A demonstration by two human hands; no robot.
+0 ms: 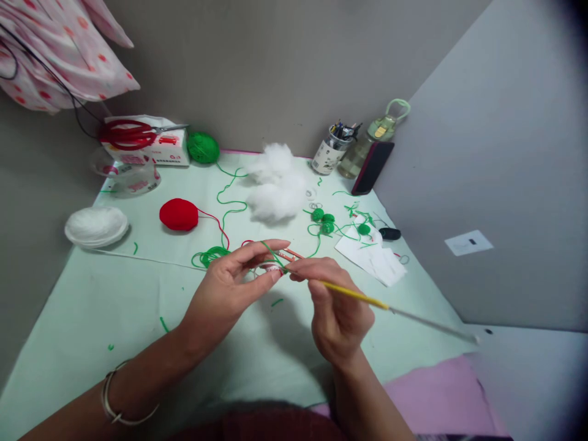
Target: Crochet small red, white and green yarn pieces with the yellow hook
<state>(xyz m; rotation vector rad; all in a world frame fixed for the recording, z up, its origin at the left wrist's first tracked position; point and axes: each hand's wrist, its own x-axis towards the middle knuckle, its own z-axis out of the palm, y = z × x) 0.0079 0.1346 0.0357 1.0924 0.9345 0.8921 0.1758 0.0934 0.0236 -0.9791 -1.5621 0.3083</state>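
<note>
My left hand point(223, 282) pinches a small crochet piece point(271, 267) in white and dark red, partly hidden by the fingers. Green yarn point(272, 250) runs over the left index finger to the piece. In my right hand point(337, 309) is a crochet hook point(361, 296) with a yellow middle and a long metal end slanting down to the right. Its working tip meets the crochet piece, though the fingers cover the exact contact. Just behind the hands lie an orange-red stick-like item point(294, 253) and loose loops of green yarn point(211, 255).
A red yarn ball point(179, 215), white yarn point(96, 225), green yarn ball point(203, 147) and white stuffing point(278, 190) lie across the table. Red scissors point(128, 134) rest on a box. Small green balls point(327, 223), paper point(374, 257), a pen cup point(331, 150), bottle point(361, 150) and phone point(373, 168) sit right.
</note>
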